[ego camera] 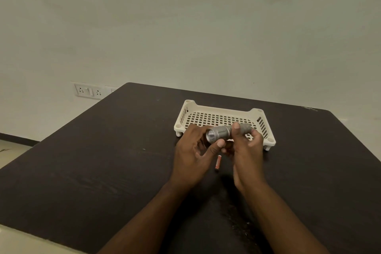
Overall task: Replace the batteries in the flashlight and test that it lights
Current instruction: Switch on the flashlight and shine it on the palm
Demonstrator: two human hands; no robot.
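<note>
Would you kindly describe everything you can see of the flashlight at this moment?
The flashlight is a short grey, metallic-looking cylinder with a wider head and a shiny reflector facing left, toward the camera. It is held roughly level above the dark table, in front of the cream basket. The left hand pinches its head, and the right hand grips its body, hiding the middle. No light shows from it.

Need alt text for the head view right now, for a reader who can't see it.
Both hands, left hand and right hand, hold a silver flashlight above a dark table, in front of a cream basket. One orange battery lies on the table between the hands.
</note>
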